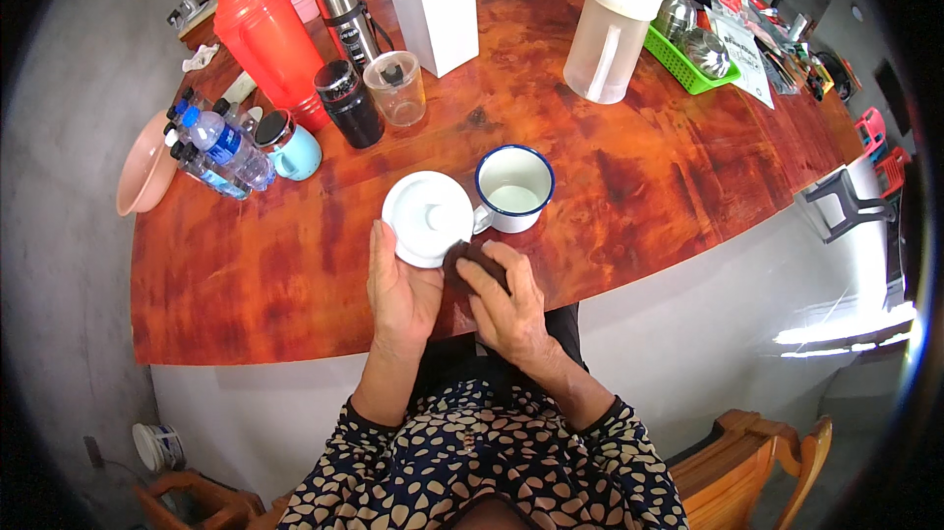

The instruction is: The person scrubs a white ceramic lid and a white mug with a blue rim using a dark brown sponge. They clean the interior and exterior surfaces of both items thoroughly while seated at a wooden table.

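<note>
My left hand [401,289] grips a round white lid [429,215] with a small knob at its middle, tilted up over the table's near edge. Pressed against the lid's lower right rim is a dark brown cloth [470,263], bunched in the fingers of my right hand [509,302]. Just beyond, a white enamel mug [515,188] with a blue rim stands upright, its handle turned toward the lid. The mug's inside looks white, and I cannot tell whether it holds any liquid.
Left on the reddish wooden table [295,284] stand a red thermos jug [267,48], plastic bottles [218,148], a light-blue mug [291,147], a black jar [350,105] and a clear cup [397,89]. Farther back are a white box [436,17], a plastic pitcher [610,33] and a green basket [678,65].
</note>
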Demonstrator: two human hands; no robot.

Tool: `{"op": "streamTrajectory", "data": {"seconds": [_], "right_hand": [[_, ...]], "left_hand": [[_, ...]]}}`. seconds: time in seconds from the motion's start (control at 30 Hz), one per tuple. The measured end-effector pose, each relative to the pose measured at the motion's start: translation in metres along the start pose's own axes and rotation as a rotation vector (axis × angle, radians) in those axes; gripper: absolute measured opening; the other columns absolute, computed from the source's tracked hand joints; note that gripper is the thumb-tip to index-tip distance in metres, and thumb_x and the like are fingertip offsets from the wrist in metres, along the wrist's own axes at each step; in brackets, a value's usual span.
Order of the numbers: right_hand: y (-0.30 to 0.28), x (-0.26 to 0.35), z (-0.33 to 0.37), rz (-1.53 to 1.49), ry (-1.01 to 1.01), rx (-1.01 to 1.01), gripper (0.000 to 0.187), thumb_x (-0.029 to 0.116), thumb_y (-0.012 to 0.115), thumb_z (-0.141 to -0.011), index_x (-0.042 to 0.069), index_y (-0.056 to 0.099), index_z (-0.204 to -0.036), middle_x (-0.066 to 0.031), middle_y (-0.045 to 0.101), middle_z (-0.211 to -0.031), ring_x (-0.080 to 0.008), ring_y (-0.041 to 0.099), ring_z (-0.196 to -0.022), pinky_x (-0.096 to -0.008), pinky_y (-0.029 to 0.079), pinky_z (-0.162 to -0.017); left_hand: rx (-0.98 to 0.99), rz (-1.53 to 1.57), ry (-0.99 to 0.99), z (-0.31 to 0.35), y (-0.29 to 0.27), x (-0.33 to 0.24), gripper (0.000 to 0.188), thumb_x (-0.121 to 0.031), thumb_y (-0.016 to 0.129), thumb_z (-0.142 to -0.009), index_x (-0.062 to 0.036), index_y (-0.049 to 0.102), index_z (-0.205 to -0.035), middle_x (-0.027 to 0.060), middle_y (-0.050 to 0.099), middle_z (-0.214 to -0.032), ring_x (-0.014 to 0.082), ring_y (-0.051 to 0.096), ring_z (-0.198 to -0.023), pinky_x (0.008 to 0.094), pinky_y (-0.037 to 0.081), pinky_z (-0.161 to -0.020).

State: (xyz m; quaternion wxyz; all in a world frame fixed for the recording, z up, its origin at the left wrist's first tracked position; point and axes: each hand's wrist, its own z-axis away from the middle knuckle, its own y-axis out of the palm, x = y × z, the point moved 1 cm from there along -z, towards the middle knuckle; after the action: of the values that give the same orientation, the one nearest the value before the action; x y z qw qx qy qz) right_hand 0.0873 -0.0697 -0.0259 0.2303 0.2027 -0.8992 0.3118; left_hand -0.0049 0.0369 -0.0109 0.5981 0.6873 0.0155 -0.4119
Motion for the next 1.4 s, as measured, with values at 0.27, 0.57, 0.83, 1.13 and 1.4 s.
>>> {"op": "streamTrajectory", "data": {"seconds": [0.27, 0.57, 0.83, 1.13, 1.4], "right_hand": [[0.013, -0.024, 0.018, 0.069, 0.224, 0.174, 0.027, 0.008, 0.07, -0.072, 0.008, 0.068, -0.099, -0.0118, 0.054, -0.103, -0.0299, 0.061, -0.091, -0.0387, 0.055, -0.071], [0.029, -0.036, 0.022, 0.212, 0.199, 0.199, 0.025, 0.011, 0.068, -0.076, 0.009, 0.066, -0.101, -0.011, 0.052, -0.1, -0.0282, 0.06, -0.092, -0.0367, 0.055, -0.066], [0.03, -0.038, 0.025, 0.228, 0.211, 0.199, 0.026, 0.011, 0.068, -0.075, 0.01, 0.066, -0.102, -0.0113, 0.053, -0.102, -0.0276, 0.06, -0.091, -0.0363, 0.055, -0.067], [0.029, -0.036, 0.023, 0.234, 0.201, 0.198, 0.03, 0.012, 0.069, -0.074, 0.01, 0.066, -0.104, -0.0125, 0.054, -0.102, -0.0283, 0.061, -0.088, -0.0363, 0.055, -0.066], [0.029, -0.037, 0.024, 0.246, 0.157, 0.175, 0.029, 0.012, 0.069, -0.074, 0.01, 0.066, -0.103, -0.0118, 0.054, -0.101, -0.0261, 0.061, -0.086, -0.0337, 0.055, -0.062]], "left_hand": [[-0.282, -0.328, -0.049, -0.023, -0.06, 0.001, 0.042, -0.037, 0.045, -0.101, -0.0055, 0.046, -0.13, 0.0099, 0.058, -0.121, 0.0235, 0.06, -0.11, 0.0442, 0.054, -0.087], [-0.259, -0.511, 0.018, -0.057, -0.093, -0.002, 0.04, -0.034, 0.053, -0.099, 0.0024, 0.057, -0.115, 0.0081, 0.063, -0.107, 0.0149, 0.061, -0.099, 0.03, 0.051, -0.085], [-0.232, -0.97, 0.263, -0.073, -0.089, 0.0, 0.051, -0.025, 0.073, -0.085, -0.0017, 0.055, -0.127, 0.0091, 0.057, -0.116, 0.0159, 0.056, -0.106, 0.0305, 0.046, -0.092], [-0.145, -1.31, 0.421, -0.072, -0.099, 0.008, 0.042, -0.016, 0.082, -0.074, -0.0107, 0.068, -0.113, 0.0086, 0.047, -0.112, 0.0213, 0.05, -0.107, 0.0331, 0.045, -0.092], [-0.221, -1.411, 0.412, -0.077, -0.109, 0.011, 0.037, -0.021, 0.078, -0.077, -0.0078, 0.07, -0.111, 0.0128, 0.052, -0.114, 0.0221, 0.049, -0.109, 0.0346, 0.044, -0.089]]}}
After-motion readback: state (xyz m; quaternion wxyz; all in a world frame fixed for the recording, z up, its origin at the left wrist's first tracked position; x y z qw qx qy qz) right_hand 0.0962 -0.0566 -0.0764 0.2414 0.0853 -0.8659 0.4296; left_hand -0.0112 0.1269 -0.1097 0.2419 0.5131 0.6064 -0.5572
